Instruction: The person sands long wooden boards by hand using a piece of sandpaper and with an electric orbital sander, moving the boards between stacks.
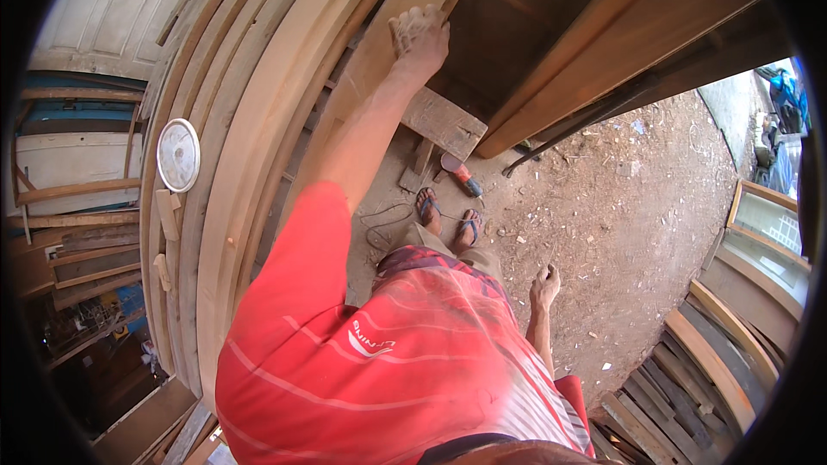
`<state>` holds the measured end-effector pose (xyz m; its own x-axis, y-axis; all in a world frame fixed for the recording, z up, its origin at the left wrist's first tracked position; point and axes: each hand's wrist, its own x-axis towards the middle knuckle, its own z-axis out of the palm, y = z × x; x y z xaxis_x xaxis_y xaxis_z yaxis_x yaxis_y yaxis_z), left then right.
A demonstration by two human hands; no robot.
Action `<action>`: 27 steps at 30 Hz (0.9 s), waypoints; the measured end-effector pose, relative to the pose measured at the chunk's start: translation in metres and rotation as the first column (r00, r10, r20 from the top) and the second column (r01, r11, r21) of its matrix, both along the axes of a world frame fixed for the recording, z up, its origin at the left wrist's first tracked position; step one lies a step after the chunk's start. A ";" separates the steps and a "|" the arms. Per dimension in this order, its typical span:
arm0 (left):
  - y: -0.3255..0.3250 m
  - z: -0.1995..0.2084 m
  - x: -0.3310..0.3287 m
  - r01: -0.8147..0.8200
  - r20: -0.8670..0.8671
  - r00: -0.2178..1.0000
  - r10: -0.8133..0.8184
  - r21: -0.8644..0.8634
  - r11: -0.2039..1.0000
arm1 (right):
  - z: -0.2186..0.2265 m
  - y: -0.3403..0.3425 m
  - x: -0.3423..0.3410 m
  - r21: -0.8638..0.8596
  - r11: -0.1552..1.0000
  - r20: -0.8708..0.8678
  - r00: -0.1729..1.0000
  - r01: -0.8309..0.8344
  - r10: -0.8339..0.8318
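Note:
My left hand point(419, 34) is at the far end of my outstretched arm, resting on a pale wooden plank point(366, 60). Its dusty fingers are curled down against the wood, and whatever may lie under them is hidden. My right hand point(544, 286) hangs low at my right side above the dirt floor, its fingers loosely bent with a gap between them and nothing visible in it. Between the plank and my sandalled feet, a red and dark angle grinder point(465, 179) lies on the ground beside a worn wooden block point(444, 123).
Long boards point(267, 103) stand stacked on my left, with a round white lid point(178, 155) on them. A large brown wooden panel point(594, 43) looms at the far right. Wood scraps litter the ground point(629, 207). More timber point(706, 362) is piled at the near right.

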<state>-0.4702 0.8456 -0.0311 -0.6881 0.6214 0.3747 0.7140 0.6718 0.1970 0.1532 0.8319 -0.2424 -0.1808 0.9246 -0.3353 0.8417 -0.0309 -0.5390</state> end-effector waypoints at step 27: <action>0.055 -0.011 -0.039 0.008 0.040 0.999 -0.003 -0.121 0.993 | 0.010 -0.171 0.038 -0.272 0.823 0.135 0.866 0.499 -0.481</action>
<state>-0.5089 0.9006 -0.0418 -0.6977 0.6642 0.2685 0.7107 0.6889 0.1427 0.1910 0.6614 -0.2326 0.2978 0.7461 -0.5955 0.7030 -0.5934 -0.3919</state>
